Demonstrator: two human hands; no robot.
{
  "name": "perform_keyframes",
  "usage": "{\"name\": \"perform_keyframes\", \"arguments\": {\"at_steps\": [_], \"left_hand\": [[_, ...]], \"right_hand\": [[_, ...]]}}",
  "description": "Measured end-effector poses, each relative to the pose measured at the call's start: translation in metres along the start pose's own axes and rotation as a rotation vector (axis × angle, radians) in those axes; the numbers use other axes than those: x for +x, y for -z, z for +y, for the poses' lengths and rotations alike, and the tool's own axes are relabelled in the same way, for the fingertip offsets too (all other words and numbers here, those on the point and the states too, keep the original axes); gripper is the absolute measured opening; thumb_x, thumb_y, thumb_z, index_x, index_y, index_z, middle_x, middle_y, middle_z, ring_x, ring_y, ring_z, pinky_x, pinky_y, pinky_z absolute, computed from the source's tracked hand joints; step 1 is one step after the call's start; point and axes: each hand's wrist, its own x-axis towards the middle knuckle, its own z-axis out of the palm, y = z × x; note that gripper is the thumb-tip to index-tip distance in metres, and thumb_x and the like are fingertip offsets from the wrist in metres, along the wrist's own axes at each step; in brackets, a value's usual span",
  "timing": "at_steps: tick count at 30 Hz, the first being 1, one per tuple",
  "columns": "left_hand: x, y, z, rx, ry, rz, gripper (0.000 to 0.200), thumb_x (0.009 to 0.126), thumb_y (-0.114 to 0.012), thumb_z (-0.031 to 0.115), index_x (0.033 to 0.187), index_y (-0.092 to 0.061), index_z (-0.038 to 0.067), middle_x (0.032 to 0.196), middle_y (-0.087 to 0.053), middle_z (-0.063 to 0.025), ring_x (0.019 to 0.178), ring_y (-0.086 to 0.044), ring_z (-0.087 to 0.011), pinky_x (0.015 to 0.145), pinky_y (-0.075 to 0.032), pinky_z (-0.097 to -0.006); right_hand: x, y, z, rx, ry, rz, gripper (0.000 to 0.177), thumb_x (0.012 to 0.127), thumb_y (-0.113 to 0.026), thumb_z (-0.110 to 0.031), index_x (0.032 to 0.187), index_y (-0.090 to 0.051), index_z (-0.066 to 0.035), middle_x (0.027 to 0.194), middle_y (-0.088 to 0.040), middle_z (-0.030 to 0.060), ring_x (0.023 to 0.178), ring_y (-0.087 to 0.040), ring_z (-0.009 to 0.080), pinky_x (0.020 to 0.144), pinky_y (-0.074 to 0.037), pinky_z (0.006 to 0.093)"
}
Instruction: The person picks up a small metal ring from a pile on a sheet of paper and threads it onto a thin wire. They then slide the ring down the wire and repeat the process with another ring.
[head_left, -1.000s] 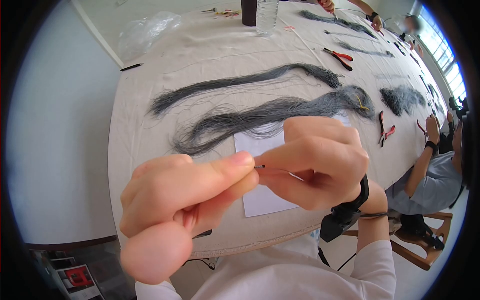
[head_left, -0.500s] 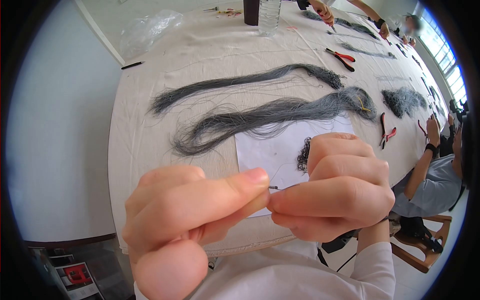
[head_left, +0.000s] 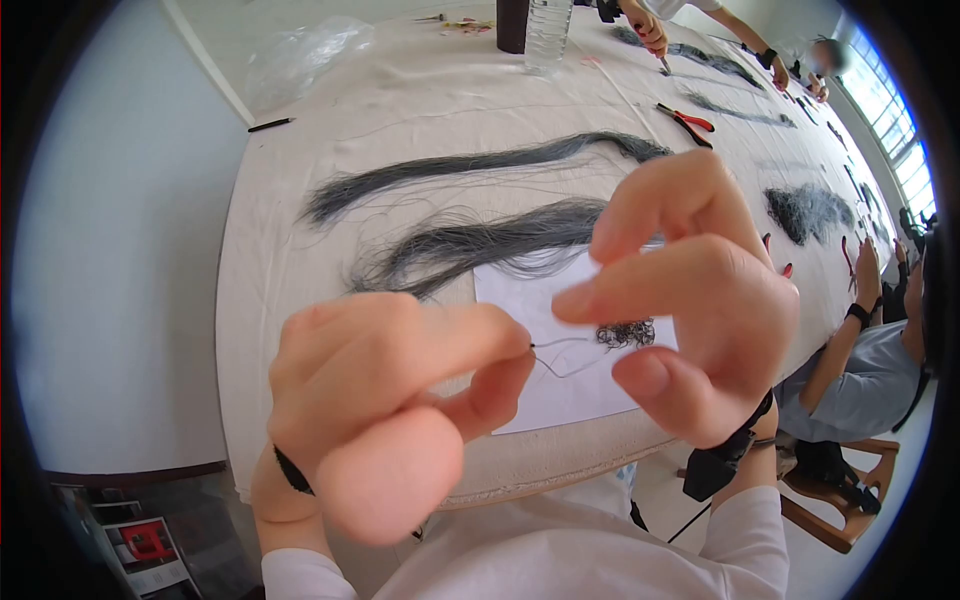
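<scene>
Between the thumb and index finger of my left hand (head_left: pixel 390 370) a thin grey wire (head_left: pixel 562 375) is pinched. Its two strands stick out to the right of the fingertips. My right hand (head_left: pixel 715 310) is raised to the right of the wire, thumb and fingers apart and nothing held. Under both hands lies a sheet of white paper (head_left: pixel 530 405). A small pile of dark curled wire pieces (head_left: pixel 626 333) rests on it, seen between the right thumb and fingers. Just beyond, a loose grey wire bundle (head_left: pixel 480 240) is partly hidden by my right hand.
A second long wire bundle (head_left: pixel 450 165) lies farther back. Red-and-black pliers (head_left: pixel 688 124), a tangled wire heap (head_left: pixel 805 212), a clear bottle (head_left: pixel 548 40) and a black pen (head_left: pixel 271 124) are on the table. A co-worker's hand (head_left: pixel 645 30) holds a tool at the far side.
My right hand has let go near the left fingertips, opened and lifted up and right. The wire strands now show, and the left hand keeps its pinch.
</scene>
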Motion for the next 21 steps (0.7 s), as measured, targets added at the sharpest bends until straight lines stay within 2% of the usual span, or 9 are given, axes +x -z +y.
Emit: {"name": "perform_keyframes", "arguments": {"at_steps": [2, 4, 6, 9, 11, 16, 18, 21], "left_hand": [[-0.001, -0.003, -0.006, -0.039, 0.007, 0.028, 0.06, 0.063, -0.073, -0.016, 0.093, -0.03, 0.013, 0.089, -0.063, -0.0217, 0.05, -0.046, -0.0133, 0.046, -0.036, -0.0195], [0.001, -0.004, -0.006, -0.061, 0.026, 0.038, 0.057, 0.063, -0.073, -0.015, 0.09, -0.031, 0.012, 0.089, -0.063, -0.0214, 0.05, -0.044, -0.0126, 0.046, -0.035, -0.0193], [0.0, -0.005, -0.008, -0.085, 0.046, 0.045, 0.055, 0.063, -0.073, -0.015, 0.087, -0.031, 0.011, 0.089, -0.063, -0.021, 0.049, -0.043, -0.0118, 0.045, -0.035, -0.019], [-0.003, -0.012, -0.014, -0.138, -0.011, 0.07, 0.052, 0.063, -0.073, -0.014, 0.081, -0.031, 0.01, 0.089, -0.063, -0.0204, 0.049, -0.039, -0.01, 0.044, -0.033, -0.0183], [-0.002, -0.017, -0.013, -0.133, -0.004, 0.129, 0.051, 0.064, -0.073, -0.013, 0.081, -0.031, 0.01, 0.088, -0.064, -0.02, 0.047, -0.037, -0.0088, 0.042, -0.032, -0.0181], [-0.001, -0.015, -0.013, -0.091, 0.008, 0.088, 0.052, 0.065, -0.074, -0.012, 0.083, -0.03, 0.01, 0.087, -0.064, -0.0182, 0.047, -0.038, -0.0086, 0.041, -0.032, -0.0177], [-0.001, -0.017, -0.015, -0.085, 0.001, 0.093, 0.052, 0.066, -0.073, -0.012, 0.084, -0.03, 0.01, 0.086, -0.064, -0.0177, 0.047, -0.039, -0.009, 0.041, -0.032, -0.0176], [-0.002, -0.022, -0.021, -0.139, -0.036, 0.15, 0.047, 0.066, -0.073, -0.011, 0.079, -0.032, 0.009, 0.084, -0.066, -0.0175, 0.047, -0.041, -0.0102, 0.041, -0.033, -0.0185]], "right_hand": [[0.004, 0.0, -0.005, -0.039, -0.048, -0.002, 0.021, 0.07, -0.069, -0.015, 0.086, -0.07, -0.001, 0.092, -0.053, 0.0121, 0.078, -0.052, 0.02, 0.063, -0.037, 0.0282], [0.004, -0.002, -0.008, -0.077, -0.098, -0.002, 0.022, 0.065, -0.071, -0.011, 0.086, -0.07, -0.002, 0.092, -0.053, 0.0115, 0.079, -0.052, 0.0198, 0.065, -0.039, 0.0291], [0.001, -0.007, -0.008, -0.188, -0.139, -0.032, 0.029, 0.056, -0.071, -0.002, 0.085, -0.071, -0.004, 0.093, -0.054, 0.0108, 0.08, -0.053, 0.0206, 0.068, -0.041, 0.0315], [0.002, -0.011, -0.003, -0.271, -0.051, -0.041, 0.032, 0.051, -0.069, 0.004, 0.081, -0.07, -0.007, 0.091, -0.055, 0.0097, 0.081, -0.053, 0.0219, 0.069, -0.042, 0.0322], [0.0, -0.014, -0.001, -0.265, -0.06, -0.027, 0.031, 0.05, -0.069, 0.003, 0.08, -0.07, -0.007, 0.09, -0.055, 0.0092, 0.081, -0.053, 0.0222, 0.069, -0.042, 0.0322], [0.003, -0.017, -0.008, -0.219, -0.173, 0.036, 0.028, 0.049, -0.069, 0.001, 0.075, -0.068, -0.008, 0.087, -0.056, 0.0085, 0.08, -0.053, 0.0231, 0.069, -0.043, 0.0329], [0.001, -0.016, -0.002, -0.325, -0.05, 0.005, 0.029, 0.047, -0.067, 0.001, 0.074, -0.067, -0.008, 0.088, -0.056, 0.0084, 0.08, -0.052, 0.024, 0.069, -0.043, 0.0332], [0.001, -0.017, -0.003, -0.356, -0.044, 0.0, 0.029, 0.045, -0.064, 0.001, 0.072, -0.064, -0.007, 0.088, -0.058, 0.0089, 0.08, -0.052, 0.025, 0.069, -0.043, 0.0337]]}}
